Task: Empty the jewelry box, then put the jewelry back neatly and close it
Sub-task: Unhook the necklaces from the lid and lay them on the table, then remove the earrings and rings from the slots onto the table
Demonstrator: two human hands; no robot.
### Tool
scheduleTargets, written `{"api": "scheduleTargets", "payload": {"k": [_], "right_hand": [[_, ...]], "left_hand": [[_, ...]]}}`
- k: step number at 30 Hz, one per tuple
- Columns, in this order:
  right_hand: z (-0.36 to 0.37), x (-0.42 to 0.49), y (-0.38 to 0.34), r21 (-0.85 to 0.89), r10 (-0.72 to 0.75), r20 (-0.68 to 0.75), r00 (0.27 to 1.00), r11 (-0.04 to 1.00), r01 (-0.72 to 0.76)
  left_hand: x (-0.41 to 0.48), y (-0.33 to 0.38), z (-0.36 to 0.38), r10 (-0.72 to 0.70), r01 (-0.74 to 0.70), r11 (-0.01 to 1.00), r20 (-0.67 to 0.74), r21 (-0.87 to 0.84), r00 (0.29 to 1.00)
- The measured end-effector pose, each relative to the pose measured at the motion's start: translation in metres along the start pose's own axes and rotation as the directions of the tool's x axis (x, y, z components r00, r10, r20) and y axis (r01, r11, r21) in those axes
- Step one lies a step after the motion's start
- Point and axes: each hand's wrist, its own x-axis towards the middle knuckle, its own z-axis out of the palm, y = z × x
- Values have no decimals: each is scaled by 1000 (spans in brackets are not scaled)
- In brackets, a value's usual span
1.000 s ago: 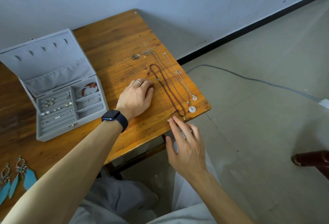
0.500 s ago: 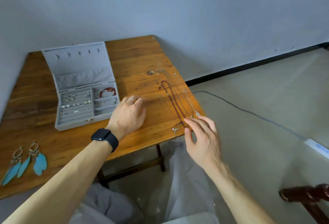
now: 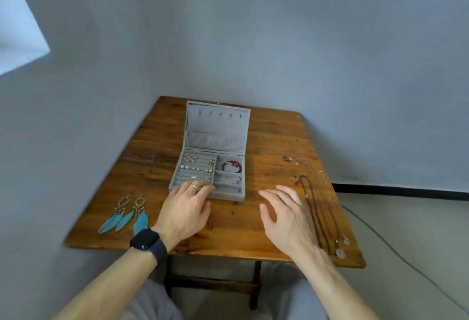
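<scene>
A grey jewelry box stands open mid-table, its lid leaning back. Small earrings and rings lie in its left slots, and a red bracelet sits in the top right compartment. My left hand, fingers spread, touches the box's front left edge. My right hand hovers open over the table to the right of the box, holding nothing. A dark red bead necklace and thin silver chains with round pendants lie stretched along the table's right side. A pair of blue feather earrings lies at the left.
The wooden table stands in a corner against grey walls. A cable runs over the floor at the right. My grey-trousered knees are below the table's front edge.
My view has swung left and up, centring the box. My left hand moved from the bare table to the box's front edge. My right hand left the necklaces and came inward over the table.
</scene>
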Motion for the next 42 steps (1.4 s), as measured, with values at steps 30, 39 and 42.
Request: {"api": "scheduleTargets", "payload": {"k": [30,39,42], "right_hand": [[129,202,-83,1,-266,321,909,960,280],[143,202,-85,15,-212,304,929,976,218],[140,204,-88,24,-195,331,923,980,199]], "left_hand": [[127,-108,15,-298,286,954,154,95,942],[128,-114,25,-279,275,960,117,51,953],[130,-111,23,-306,305,952,125,31,944]]}}
